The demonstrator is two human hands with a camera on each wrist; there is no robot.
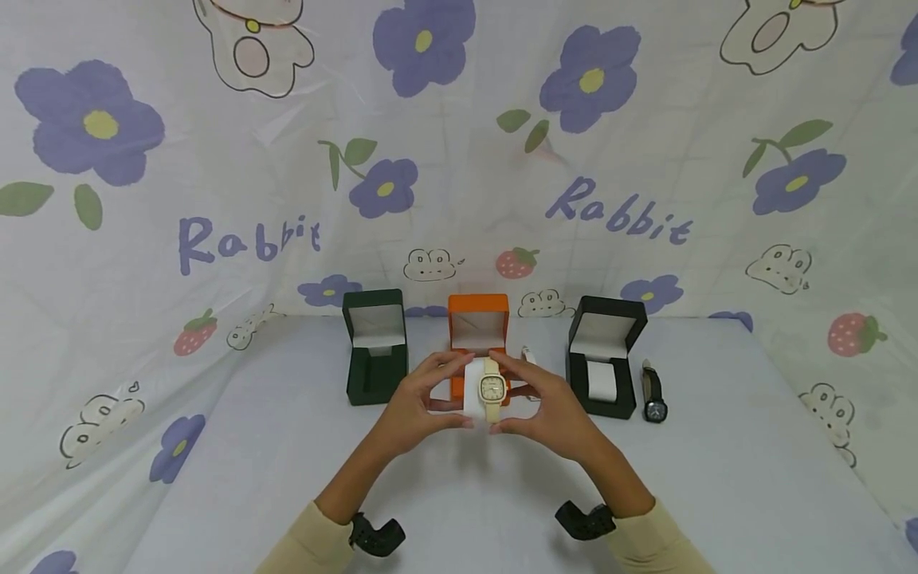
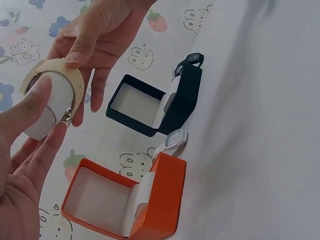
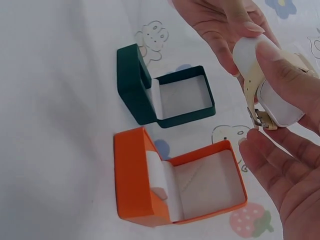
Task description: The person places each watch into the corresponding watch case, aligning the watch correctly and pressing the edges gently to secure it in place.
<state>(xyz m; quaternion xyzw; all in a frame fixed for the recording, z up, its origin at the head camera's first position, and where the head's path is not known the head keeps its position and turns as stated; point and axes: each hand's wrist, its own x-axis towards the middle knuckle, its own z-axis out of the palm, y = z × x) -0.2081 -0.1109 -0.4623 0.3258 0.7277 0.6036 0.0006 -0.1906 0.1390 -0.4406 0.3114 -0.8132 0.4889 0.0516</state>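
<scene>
A cream-strapped watch with a squarish pale dial is wrapped round a white watch cushion, both held up in front of the orange box. My left hand grips the cushion's left end between thumb and fingers. From the other side, my right hand pinches the watch and cushion, its thumb below and fingers above. In the left wrist view, the buckled strap circles the cushion. The buckle faces down toward the right fingertips in the right wrist view.
An open green box without a cushion stands left of the orange one. To the right, an open black box holds a white cushion. A white watch lies beside the orange box, a black watch beside the black box.
</scene>
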